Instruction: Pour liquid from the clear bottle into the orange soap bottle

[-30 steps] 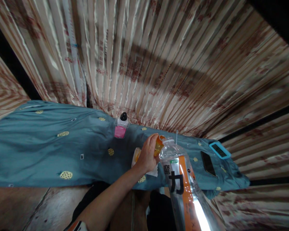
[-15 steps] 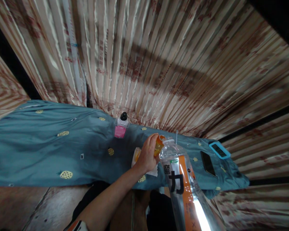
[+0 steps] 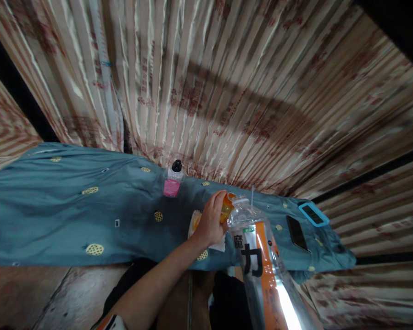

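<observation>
My left hand (image 3: 211,220) is closed round a small, see-through orange container (image 3: 227,208) with a round rim, held over the cloth-covered table. Close to the camera, a large clear plastic bottle (image 3: 261,256) with a silver and orange label slants up from the lower right. Its uncapped mouth is right beside the orange container's rim; I cannot tell whether they touch. Any liquid passing between them cannot be made out. My right hand does not show; the large bottle covers much of the lower right. A white and yellow packet (image 3: 195,221) lies partly behind my left hand.
A clear bottle with a pink label (image 3: 172,185) and black cap stands left of my hand. A black phone (image 3: 298,233) and a blue-framed device (image 3: 314,214) lie at the right. The teal cloth (image 3: 131,201) has pineapple prints. Pleated curtains (image 3: 199,91) hang behind.
</observation>
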Motion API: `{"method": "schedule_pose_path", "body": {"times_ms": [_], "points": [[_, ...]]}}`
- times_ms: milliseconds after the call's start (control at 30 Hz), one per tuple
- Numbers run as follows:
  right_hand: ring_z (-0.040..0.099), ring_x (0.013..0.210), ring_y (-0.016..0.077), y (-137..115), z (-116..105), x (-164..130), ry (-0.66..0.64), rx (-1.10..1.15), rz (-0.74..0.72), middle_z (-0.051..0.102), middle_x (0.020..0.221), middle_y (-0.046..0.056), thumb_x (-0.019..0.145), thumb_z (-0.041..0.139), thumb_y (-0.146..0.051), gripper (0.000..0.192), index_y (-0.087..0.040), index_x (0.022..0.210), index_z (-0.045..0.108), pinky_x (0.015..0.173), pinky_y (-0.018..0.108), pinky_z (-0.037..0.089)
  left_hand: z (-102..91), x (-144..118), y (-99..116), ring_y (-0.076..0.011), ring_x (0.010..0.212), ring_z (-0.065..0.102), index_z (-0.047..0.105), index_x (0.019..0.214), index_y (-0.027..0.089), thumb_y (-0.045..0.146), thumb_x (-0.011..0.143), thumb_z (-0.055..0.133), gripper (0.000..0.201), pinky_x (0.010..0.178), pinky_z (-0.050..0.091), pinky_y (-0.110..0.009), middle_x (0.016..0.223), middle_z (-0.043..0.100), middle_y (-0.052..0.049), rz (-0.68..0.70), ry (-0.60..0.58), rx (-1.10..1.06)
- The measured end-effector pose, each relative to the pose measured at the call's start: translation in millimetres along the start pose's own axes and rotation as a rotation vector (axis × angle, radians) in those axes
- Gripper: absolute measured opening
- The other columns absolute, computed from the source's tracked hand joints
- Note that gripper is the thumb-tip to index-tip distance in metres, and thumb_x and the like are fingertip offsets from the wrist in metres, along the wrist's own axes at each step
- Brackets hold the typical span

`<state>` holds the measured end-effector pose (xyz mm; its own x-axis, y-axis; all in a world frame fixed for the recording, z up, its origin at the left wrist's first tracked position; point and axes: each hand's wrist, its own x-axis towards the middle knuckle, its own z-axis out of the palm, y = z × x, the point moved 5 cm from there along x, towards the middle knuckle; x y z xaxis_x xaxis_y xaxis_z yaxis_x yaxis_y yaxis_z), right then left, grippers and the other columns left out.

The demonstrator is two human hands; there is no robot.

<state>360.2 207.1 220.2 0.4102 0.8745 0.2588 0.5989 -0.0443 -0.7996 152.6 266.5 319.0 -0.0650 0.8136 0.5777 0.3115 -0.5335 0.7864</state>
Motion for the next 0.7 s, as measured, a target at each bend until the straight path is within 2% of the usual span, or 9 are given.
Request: {"method": "schedule_pose_path", "body": {"times_ms": [100,233,333,433,467,533,600,700], "points": [[0.058,0.134,0.0534,29.4,27.8,14.0,0.022,-0.084,0.109,0.073,0.12,0.015,0.083,0.066,-0.063,0.086,-0.035,0.157,0.032,0.103,0.077,0.049,-0.5,0.3,0.9,-0.0341,0.14,0.053,0.039,0.149,0.016,0.019,0.085,0.066,0.07,0.119,0.047,-0.054,0.148,0.052,-0.018,-0.002,-0.002,0.001],[0.047,0.145,0.0517,43.9,27.4,9.3,0.03,-0.135,0.15,0.07,0.131,0.013,0.076,0.071,-0.063,0.099,-0.038,0.16,0.024,0.109,0.07,0.045,-1.1,0.6,2.4,-0.0342,0.141,0.052,0.039,0.15,0.016,0.018,0.084,0.066,0.072,0.119,0.046,-0.054,0.149,0.051,-0.018,-0.001,-0.012,0.002],[0.048,0.143,0.0538,34.6,28.1,10.8,0.038,-0.129,0.164,0.067,0.136,0.014,0.074,0.073,-0.061,0.099,-0.035,0.159,0.029,0.106,0.07,0.049,-1.2,0.6,2.6,-0.0337,0.141,0.052,0.038,0.151,0.018,0.017,0.084,0.066,0.073,0.12,0.046,-0.054,0.149,0.051,-0.017,-0.005,-0.013,0.006],[0.054,0.138,0.0543,8.4,21.7,11.5,0.033,-0.097,0.151,0.069,0.134,0.014,0.073,0.075,-0.058,0.092,-0.034,0.155,0.039,0.099,0.069,0.056,-0.8,0.4,1.9,-0.0337,0.142,0.052,0.039,0.151,0.018,0.015,0.083,0.065,0.072,0.119,0.046,-0.054,0.149,0.051,-0.018,-0.009,-0.008,0.004],[0.056,0.137,0.0532,-3.2,13.0,7.8,0.021,-0.079,0.135,0.07,0.132,0.013,0.075,0.075,-0.057,0.088,-0.034,0.153,0.043,0.099,0.068,0.057,-0.8,0.4,1.6,-0.0341,0.142,0.052,0.039,0.15,0.017,0.015,0.083,0.065,0.072,0.119,0.047,-0.054,0.149,0.051,-0.018,-0.009,-0.005,0.003],[0.058,0.135,0.0503,-28.5,-18.7,-9.0,-0.003,-0.037,0.082,0.07,0.133,0.013,0.08,0.073,-0.057,0.078,-0.031,0.15,0.049,0.103,0.07,0.055,-0.6,0.3,1.2,-0.0344,0.141,0.052,0.039,0.15,0.017,0.016,0.084,0.065,0.071,0.119,0.047,-0.055,0.149,0.052,-0.018,-0.009,-0.002,0.001],[0.061,0.135,0.0415,-53.0,-63.5,-36.1,-0.037,0.015,0.013,0.065,0.142,0.013,0.085,0.074,-0.053,0.073,-0.028,0.148,0.05,0.106,0.066,0.055,-0.4,0.3,1.0,-0.0342,0.14,0.053,0.039,0.15,0.018,0.017,0.084,0.066,0.071,0.119,0.047,-0.055,0.149,0.052,-0.018,-0.007,-0.003,-0.001],[0.064,0.128,0.0358,-79.1,-126.3,-77.2,-0.06,0.071,-0.039,0.062,0.144,0.014,0.087,0.075,-0.053,0.074,-0.025,0.15,0.048,0.098,0.061,0.061,-0.4,0.3,0.9,-0.0344,0.14,0.053,0.039,0.15,0.018,0.018,0.084,0.066,0.071,0.119,0.047,-0.055,0.149,0.052,-0.018,0.0,-0.003,-0.002]]}}
